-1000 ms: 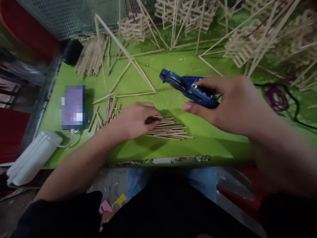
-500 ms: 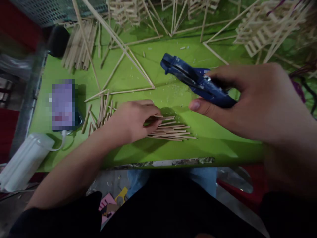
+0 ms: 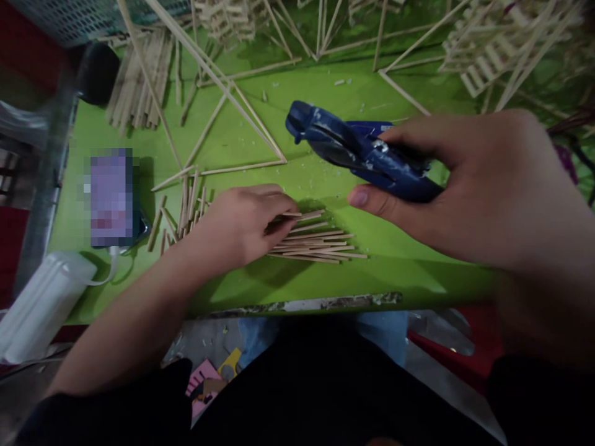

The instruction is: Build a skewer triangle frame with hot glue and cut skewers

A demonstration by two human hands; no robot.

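My left hand (image 3: 246, 223) is closed in a pinch at the left end of a loose pile of thin wooden sticks (image 3: 325, 243). One stick shows between its thumb and forefinger; the other fingers are hidden under the palm. My right hand (image 3: 483, 186) is wrapped round a blue tool (image 3: 334, 139) with whitish smears, which looks like a glue gun. It is held above the green table, up and right of the pile, with its rounded end towards the left. More short sticks (image 3: 188, 204) lie behind my left wrist.
A frame of glued sticks (image 3: 237, 166) stands at the back left, beside a bundle of thicker sticks (image 3: 142, 83). Several stick structures (image 3: 493, 49) line the far side. A blurred-out phone (image 3: 111, 198) is cabled to a white block (image 3: 46, 303) on the green table's (image 3: 418, 282) left.
The view has shifted slightly. The blue tool has moved a little left and tilted in my right hand. My left hand stays at the pile, its pinch nearly unchanged.
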